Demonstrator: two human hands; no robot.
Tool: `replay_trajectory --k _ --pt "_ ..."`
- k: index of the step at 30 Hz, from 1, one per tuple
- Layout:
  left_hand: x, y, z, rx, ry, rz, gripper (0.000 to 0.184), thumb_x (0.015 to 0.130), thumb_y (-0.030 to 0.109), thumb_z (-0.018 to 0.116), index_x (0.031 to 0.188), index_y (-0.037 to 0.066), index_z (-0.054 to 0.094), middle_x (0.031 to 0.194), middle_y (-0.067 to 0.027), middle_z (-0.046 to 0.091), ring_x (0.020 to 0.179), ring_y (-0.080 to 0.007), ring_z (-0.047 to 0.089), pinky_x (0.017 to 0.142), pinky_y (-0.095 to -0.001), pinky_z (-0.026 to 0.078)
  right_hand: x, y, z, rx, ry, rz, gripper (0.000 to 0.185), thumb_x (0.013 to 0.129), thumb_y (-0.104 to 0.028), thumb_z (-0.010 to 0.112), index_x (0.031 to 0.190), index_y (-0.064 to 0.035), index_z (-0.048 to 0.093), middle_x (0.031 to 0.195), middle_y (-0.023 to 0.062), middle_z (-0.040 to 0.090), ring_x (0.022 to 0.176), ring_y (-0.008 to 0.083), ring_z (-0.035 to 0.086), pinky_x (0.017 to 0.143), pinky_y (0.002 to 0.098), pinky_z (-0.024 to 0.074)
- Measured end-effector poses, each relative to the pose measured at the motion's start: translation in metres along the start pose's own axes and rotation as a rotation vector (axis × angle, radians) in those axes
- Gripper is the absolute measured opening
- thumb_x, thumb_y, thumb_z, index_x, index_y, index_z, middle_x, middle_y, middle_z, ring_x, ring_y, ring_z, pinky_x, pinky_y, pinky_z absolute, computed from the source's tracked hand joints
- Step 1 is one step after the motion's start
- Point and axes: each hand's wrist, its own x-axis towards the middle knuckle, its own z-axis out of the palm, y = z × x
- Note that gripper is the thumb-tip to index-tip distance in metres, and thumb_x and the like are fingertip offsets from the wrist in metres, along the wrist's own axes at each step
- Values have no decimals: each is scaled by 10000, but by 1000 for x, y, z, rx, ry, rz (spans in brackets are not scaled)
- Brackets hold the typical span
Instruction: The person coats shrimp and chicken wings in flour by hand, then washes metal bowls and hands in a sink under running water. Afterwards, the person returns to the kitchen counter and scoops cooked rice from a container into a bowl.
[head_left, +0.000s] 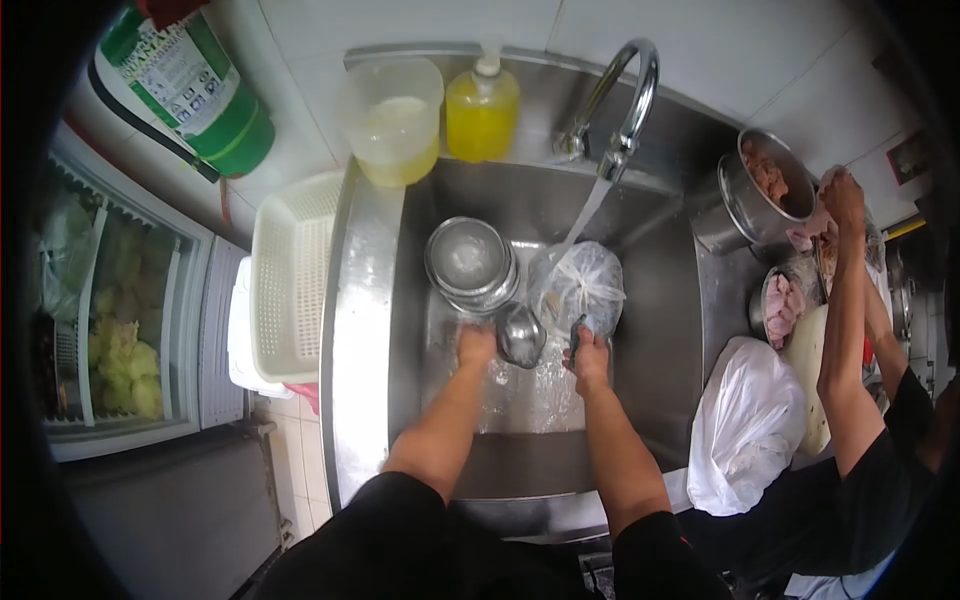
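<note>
Tiled wall backs a stainless-steel sink. Right-hand fingers are partly curled, gripping a small dark item (identity unclear). Left hand is blurred; finger opening and grip cannot be determined. Between both hands lies a rounded metal vessel. Beyond it, round metal containers stand left of a knotted clear plastic bag. Water runs from the faucet toward the bag.
</note>
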Motion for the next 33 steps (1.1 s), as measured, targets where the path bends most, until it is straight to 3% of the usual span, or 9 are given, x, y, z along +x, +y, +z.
replay_trajectory --k 3,10,15,19,22,23,26,30,33 --pt "-3 89 -62 -20 365 133 493 832 321 701 1118 -21 492 1083 -263 619 1038 -429 608 903 -464 472 0 3 -10 25 -52 13 552 875 -400 612 1261 -22 497 1038 112 603 780 192 600 582 334 510" --pt "42 158 -97 536 280 357 399 796 174 699 1087 22 471 1080 -238 609 983 -414 628 846 -477 510 4 -6 -7 26 -93 -130 415 901 -360 603 1184 -62 542 1005 73 620 724 160 612 594 302 500" --pt "-16 229 -100 743 156 756 381 844 166 647 1169 56 479 1081 -221 601 912 -391 656 726 -469 558 -18 -61 19 -185 -13 -701 555 907 -349 594 1330 -4 495 1243 242 550 1160 315 527 983 409 404" --pt "-42 202 -81 -129 -385 184 517 935 192 542 1397 62 349 1165 -189 579 813 -299 676 510 -398 580 -36 -113 48 -640 70 -1188 616 909 -292 567 1416 4 379 1463 286 330 1352 457 312 1111 464 276" --pt "-73 185 -40 -304 -392 76 565 983 253 482 1458 29 275 1216 -192 558 775 -278 676 470 -355 581 -10 -92 83 -942 8 -1120 665 896 -280 568 1454 -18 318 1515 283 229 1363 504 241 1117 486 257" --pt "-72 178 -32 -360 -374 42 568 994 284 473 1455 14 278 1214 -196 559 761 -274 676 473 -342 582 22 -62 93 -681 -133 -1111 624 883 -289 581 1429 -53 390 1485 282 297 1344 490 296 1100 496 284" --pt "-51 168 -49 -202 -360 135 550 999 296 461 1461 44 298 1143 -192 596 799 -271 678 496 -370 594 -14 -101 46 -1099 -841 -684 537 904 -295 546 1395 -98 453 1389 257 437 1301 439 389 1087 470 315" --pt "-82 145 -31 -93 -532 -22 537 1001 320 448 1439 34 327 1188 -206 583 737 -275 681 492 -355 593 -14 -81 44 -1429 -149 -836 513 879 -291 581 1342 -86 495 1222 237 587 1230 377 492 1055 441 350" --pt "-51 165 -30 -16 -492 111 532 995 319 461 1442 59 334 1196 -234 576 640 -282 672 501 -365 579 15 -21 73 -735 -305 -644 515 836 -297 606 1288 -68 514 1208 250 590 1213 391 506 1026 440 375"
